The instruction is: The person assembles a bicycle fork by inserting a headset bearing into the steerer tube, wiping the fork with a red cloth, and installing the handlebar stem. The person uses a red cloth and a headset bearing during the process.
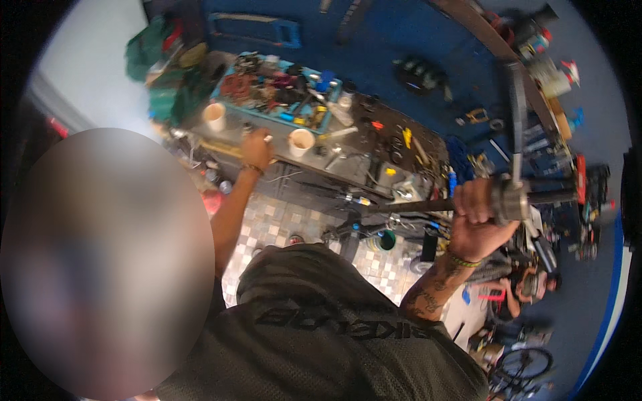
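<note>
Right hand (478, 217): gripping dark bar (424, 206), three o'clock.
Left hand (256, 148): half-curling beside cup (301, 143), ten o'clock; hold unclear.
Progress: looking unfinished, bar being held.

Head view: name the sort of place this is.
Probably a bicycle repair workshop: a dark, round bicycle wheel shows at lower right, and a light-blue rectangular tray heaped with small parts sits on a long grey-brown workbench strewn with tools.

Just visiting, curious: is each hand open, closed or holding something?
Left hand: fingers curled; cannot tell whether it holds anything.
Right hand: closed, holding a dark bar.
</note>
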Action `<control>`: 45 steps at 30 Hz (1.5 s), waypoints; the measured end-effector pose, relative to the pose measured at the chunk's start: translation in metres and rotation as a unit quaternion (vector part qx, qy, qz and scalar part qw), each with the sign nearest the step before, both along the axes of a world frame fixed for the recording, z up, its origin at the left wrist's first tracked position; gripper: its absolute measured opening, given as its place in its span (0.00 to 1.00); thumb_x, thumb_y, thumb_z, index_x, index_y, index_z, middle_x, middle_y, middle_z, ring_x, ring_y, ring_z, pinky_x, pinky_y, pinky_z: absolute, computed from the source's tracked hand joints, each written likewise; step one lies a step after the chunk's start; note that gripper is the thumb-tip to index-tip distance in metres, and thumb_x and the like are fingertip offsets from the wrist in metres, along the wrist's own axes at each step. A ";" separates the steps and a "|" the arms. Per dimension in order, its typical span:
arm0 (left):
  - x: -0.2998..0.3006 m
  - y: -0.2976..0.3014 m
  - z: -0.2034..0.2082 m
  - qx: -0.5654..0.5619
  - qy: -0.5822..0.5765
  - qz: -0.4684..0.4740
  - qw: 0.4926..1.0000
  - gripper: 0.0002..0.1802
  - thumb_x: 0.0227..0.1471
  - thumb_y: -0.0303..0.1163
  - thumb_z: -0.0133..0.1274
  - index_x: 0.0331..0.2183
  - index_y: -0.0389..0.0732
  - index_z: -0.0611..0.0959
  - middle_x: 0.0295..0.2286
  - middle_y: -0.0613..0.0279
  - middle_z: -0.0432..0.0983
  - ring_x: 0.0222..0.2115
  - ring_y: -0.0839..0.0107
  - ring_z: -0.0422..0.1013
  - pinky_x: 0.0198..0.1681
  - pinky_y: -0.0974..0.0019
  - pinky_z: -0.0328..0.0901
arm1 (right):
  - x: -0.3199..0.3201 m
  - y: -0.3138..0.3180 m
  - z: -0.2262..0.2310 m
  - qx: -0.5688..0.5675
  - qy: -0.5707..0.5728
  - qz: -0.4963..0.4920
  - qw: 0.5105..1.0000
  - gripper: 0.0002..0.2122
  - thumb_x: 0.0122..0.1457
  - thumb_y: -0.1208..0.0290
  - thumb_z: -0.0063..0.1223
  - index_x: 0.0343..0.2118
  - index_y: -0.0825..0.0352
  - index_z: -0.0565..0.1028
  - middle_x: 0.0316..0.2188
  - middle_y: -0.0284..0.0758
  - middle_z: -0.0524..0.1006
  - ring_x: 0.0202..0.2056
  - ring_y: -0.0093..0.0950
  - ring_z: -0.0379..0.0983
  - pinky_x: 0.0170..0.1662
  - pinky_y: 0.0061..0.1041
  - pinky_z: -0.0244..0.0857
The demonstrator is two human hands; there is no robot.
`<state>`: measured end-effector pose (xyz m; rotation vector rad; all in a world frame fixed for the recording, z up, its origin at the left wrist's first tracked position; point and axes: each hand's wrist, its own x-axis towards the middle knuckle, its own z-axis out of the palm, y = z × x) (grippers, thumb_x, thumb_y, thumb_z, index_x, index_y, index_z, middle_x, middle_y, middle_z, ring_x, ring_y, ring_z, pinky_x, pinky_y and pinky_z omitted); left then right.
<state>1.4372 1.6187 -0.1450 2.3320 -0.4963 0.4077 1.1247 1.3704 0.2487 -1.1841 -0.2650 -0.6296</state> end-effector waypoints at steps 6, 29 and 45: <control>0.036 -0.018 -0.010 0.064 0.081 0.030 0.994 0.19 0.49 0.29 0.65 0.45 0.46 0.82 0.41 0.51 0.83 0.44 0.47 0.76 0.47 0.46 0.70 | -0.071 -0.030 -0.057 0.161 0.135 -0.155 0.965 0.34 0.67 0.28 0.26 0.30 0.61 0.67 0.12 0.28 0.58 0.14 0.22 0.49 0.19 0.26 0.45; -0.245 -0.047 0.179 -0.472 0.217 0.059 0.852 0.15 0.71 0.42 0.49 0.35 0.41 0.78 0.19 0.78 0.63 0.18 0.87 0.56 0.19 0.76 0.50 | 0.152 0.008 -0.074 -0.216 -0.084 -0.105 0.967 0.42 0.53 0.90 0.59 0.71 0.63 0.57 0.61 0.42 0.70 0.54 0.33 0.74 0.59 0.33 0.69; -0.321 0.060 0.252 -0.504 0.001 0.336 0.795 0.22 0.70 0.52 0.48 0.32 0.43 0.76 0.16 0.77 0.61 0.13 0.86 0.55 0.14 0.76 0.47 | 0.145 0.172 -0.236 -0.712 -0.076 0.471 0.516 0.10 0.60 0.70 0.55 0.42 0.58 0.84 0.41 0.39 0.81 0.50 0.40 0.77 0.53 0.39 0.70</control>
